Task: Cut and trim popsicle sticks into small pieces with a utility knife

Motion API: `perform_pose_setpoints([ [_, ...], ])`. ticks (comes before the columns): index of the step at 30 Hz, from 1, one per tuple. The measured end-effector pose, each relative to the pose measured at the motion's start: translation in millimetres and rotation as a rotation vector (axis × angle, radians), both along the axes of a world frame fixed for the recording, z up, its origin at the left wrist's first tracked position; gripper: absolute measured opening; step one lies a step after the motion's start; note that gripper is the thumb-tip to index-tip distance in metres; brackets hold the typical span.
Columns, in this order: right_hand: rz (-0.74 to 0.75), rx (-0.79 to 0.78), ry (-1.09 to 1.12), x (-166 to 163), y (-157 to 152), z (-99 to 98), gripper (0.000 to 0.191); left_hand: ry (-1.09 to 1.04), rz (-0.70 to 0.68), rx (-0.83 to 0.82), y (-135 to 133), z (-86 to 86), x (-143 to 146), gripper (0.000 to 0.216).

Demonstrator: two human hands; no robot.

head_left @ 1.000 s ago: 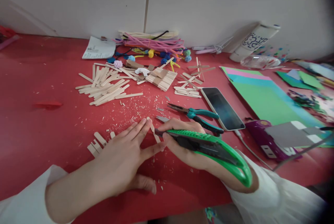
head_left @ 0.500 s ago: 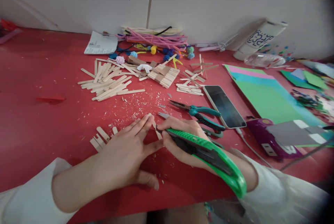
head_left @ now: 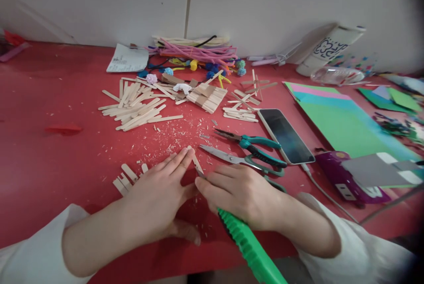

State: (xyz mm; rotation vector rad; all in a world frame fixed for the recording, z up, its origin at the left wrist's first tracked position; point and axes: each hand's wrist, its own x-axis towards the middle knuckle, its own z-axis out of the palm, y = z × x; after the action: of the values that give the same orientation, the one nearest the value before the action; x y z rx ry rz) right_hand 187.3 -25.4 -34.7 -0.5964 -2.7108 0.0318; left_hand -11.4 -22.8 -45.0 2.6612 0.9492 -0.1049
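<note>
My left hand (head_left: 159, 198) lies flat on the red table (head_left: 49, 164), fingers stretched out, pinning a small wooden stick piece (head_left: 196, 161) under its fingertips. My right hand (head_left: 240, 193) is closed round a green utility knife (head_left: 248, 246), whose handle now points down toward me, with the blade tip against the stick piece beside my left fingers. Several short cut stick pieces (head_left: 126, 180) rest just left of my left hand.
A pile of craft sticks (head_left: 135, 107), a glued stick panel (head_left: 208, 96), pipe cleaners (head_left: 195, 50), scissors (head_left: 232, 158), teal pliers (head_left: 255, 142), a phone (head_left: 285, 136), coloured paper sheets (head_left: 334, 120) and a purple device (head_left: 344, 178) lie around. Wood shavings dot the table.
My right hand turned the green knife so its handle swung from pointing right to pointing down toward me. The scissors behind it came into view. My left hand stayed put.
</note>
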Motion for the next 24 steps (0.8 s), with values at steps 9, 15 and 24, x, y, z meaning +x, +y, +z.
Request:
perform_pose_setpoints([
  [9, -0.191, -0.249, 0.302, 4.1, -1.2, -6.2, 0.016, 0.058, 0.015, -0.087, 1.7, 10.1, 2.7, 0.081],
  [15, -0.467, -0.466, 0.418, 1.3, -0.1, 5.5, 0.016, 0.066, 0.034, -0.139, 3.3, 11.7, 3.3, 0.089],
  [24, -0.416, -0.493, 0.436, 0.4, 0.7, -2.9, 0.016, 0.074, 0.02, -0.122, 4.1, 13.1, 4.0, 0.088],
])
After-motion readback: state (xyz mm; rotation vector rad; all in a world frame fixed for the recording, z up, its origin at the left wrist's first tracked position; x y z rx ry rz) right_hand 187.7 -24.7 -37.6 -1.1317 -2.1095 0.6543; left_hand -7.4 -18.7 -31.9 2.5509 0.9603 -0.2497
